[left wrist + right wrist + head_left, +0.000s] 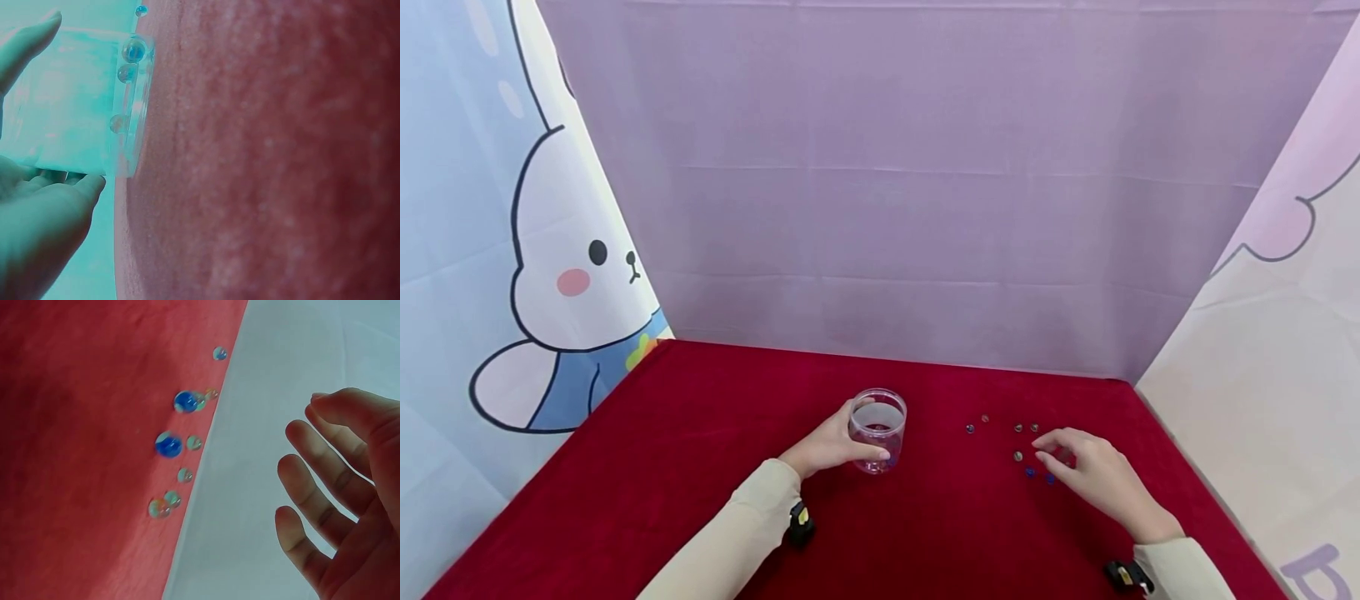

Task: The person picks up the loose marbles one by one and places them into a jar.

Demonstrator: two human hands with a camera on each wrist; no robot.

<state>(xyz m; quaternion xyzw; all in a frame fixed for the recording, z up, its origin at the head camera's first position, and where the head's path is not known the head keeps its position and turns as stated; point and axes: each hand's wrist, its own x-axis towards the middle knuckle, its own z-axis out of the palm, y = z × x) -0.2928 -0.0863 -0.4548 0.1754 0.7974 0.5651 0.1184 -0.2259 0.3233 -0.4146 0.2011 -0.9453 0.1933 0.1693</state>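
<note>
A curtain (1262, 400) right of the jar (867, 414) bears a purple mark (1310, 561), unreadable. On red cloth (647, 467), the left hand (833, 442) curls round the clear jar, marbles (133, 51) inside; right of it, the right hand (1101, 473), thumb and forefinger narrowly apart, hovers near loose marbles (1018, 456).

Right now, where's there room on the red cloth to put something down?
Bare cloth runs from the left hand to its left edge, with a smaller patch between the cup and marbles. It's crowded where the marbles lie by the right hand.
</note>
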